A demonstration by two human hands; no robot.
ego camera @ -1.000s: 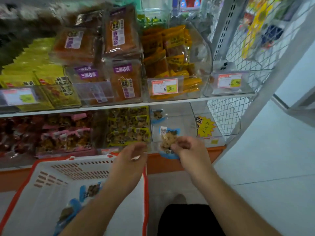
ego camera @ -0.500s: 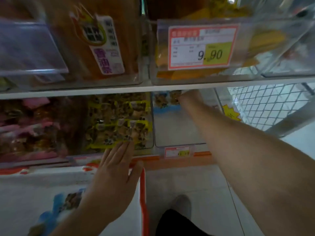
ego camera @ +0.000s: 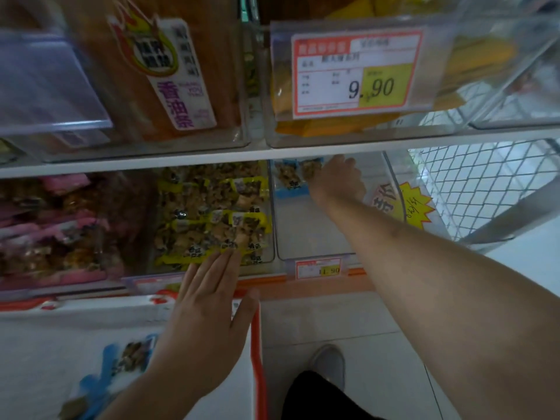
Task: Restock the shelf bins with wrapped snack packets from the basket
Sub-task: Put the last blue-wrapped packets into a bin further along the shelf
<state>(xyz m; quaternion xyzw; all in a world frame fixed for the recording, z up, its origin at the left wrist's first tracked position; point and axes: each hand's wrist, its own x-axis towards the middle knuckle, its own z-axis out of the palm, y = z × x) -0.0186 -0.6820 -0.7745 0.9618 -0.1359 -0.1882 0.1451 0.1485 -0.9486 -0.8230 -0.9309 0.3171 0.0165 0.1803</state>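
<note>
clear plastic bins (ego camera: 315,237) on white shelving (ego camera: 212,160)

head view | worn, faces forward-down | close to shelf bins (ego camera: 315,207) (single view)

9.90 price tag (ego camera: 357,72), yellow starburst sign (ego camera: 416,204), wire mesh panel (ego camera: 485,183)

The right hand's (ego camera: 336,180) fingertips are hidden behind the shelf edge (ego camera: 272,156) at twelve o'clock, so its grip cannot be told. At seven o'clock the basket's (ego camera: 256,344) blue packets (ego camera: 121,368) are blurred, one cut off by the frame's bottom edge
</note>
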